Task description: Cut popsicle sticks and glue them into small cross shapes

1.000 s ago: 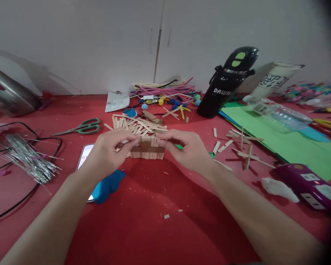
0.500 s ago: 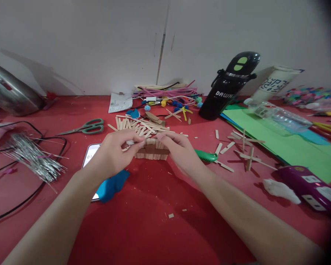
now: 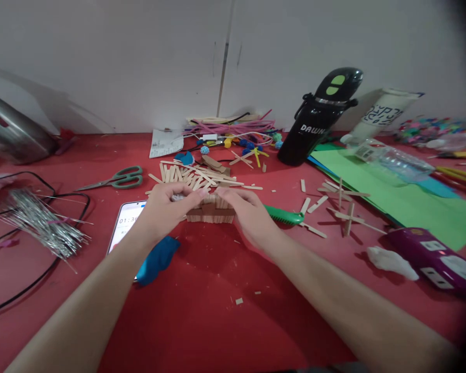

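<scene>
A small block-like structure (image 3: 210,215) made of short wooden craft-stick pieces and brown cardboard stands on the red table, between my hands. My left hand (image 3: 173,204) is closed at its top left, thumb tip against the upper edge. Something whitish, too small to name, shows under the left fingers. On the other side my right hand (image 3: 248,210) is closed around the top right end, its fingertips hidden behind the structure. Loose craft sticks (image 3: 192,176) lie in a pile just behind. A green-handled tool (image 3: 285,215) rests beside my right hand.
To the left are scissors (image 3: 120,178), a phone (image 3: 120,228) partly under blue cloth (image 3: 157,261), and silver wires (image 3: 48,223). A black bottle (image 3: 308,124) stands at the back right. Further right lie green paper (image 3: 404,191), crossed sticks (image 3: 348,217) and a purple power strip (image 3: 435,261).
Both hands have come down slightly onto the structure's top, and the left thumb and fingertips lie closer to the right hand. The whole view has shifted a little.
</scene>
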`<state>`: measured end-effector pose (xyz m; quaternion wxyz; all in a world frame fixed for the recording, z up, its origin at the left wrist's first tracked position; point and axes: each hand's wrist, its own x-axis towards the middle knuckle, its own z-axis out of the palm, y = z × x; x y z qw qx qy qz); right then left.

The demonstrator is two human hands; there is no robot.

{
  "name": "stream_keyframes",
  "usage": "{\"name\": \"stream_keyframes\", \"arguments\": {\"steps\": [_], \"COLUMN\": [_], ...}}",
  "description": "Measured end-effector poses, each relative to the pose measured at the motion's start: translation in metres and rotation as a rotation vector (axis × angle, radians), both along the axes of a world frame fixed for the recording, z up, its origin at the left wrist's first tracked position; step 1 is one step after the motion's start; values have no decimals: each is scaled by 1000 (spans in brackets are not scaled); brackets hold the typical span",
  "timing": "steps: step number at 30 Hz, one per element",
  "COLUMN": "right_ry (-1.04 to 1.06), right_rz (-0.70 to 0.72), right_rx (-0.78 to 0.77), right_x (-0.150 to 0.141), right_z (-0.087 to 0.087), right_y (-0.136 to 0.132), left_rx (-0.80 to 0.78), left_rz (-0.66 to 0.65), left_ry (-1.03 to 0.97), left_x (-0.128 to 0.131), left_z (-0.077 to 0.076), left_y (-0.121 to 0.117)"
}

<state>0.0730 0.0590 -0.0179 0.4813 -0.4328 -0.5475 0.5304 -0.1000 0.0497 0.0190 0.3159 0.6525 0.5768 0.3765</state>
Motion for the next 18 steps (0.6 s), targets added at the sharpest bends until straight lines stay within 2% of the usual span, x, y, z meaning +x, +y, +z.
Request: {"name": "stream_keyframes", "arguments": {"steps": [3,6,14,18], "right_ry": [89,78,49,59], "right_rz": [61,38,29,25], "right_rx": [-69,-69,-16,-16], "right_x": [-5,-8,-8,-8], "right_z": [0,5,11,8], "right_y": [1,1,-4,-2], "left_rx": [-11,-40,-113,-73], "left_rz": [-17,-30,-34,-31], "left_ry": [-16,-25,-277,-261], "left_x": [1,1,-3,-4], "left_z": [3,4,-14,-16], "left_y": [0,1,0,-1]}}
